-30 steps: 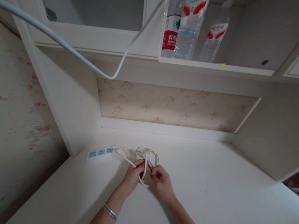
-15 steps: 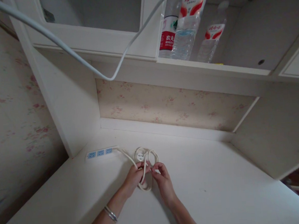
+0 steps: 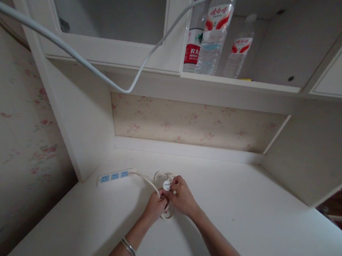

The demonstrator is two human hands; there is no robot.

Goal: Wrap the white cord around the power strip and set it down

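A white power strip (image 3: 115,176) with blue socket faces lies on the desk, left of my hands. Its cream cord (image 3: 147,180) runs right into a loose bundle of loops. My left hand (image 3: 156,205), with a silver bangle on the wrist, is closed around part of those loops. Fingers of my right hand (image 3: 180,194) pinch at the round white plug (image 3: 167,185), whose pins face right. Both hands nearly touch, just above the desk. Where the fingers meet, part of the cord is hidden.
The white desktop (image 3: 240,201) spreads around the hands. Above hangs a shelf with several plastic bottles (image 3: 213,35). A thick white cable or arm (image 3: 81,62) crosses the upper view. Side panels (image 3: 79,115) bound the desk.
My right hand has moved up and left onto the plug, which has turned and shifted slightly right and down. My left hand still holds the cord loops. The view has tilted a little.
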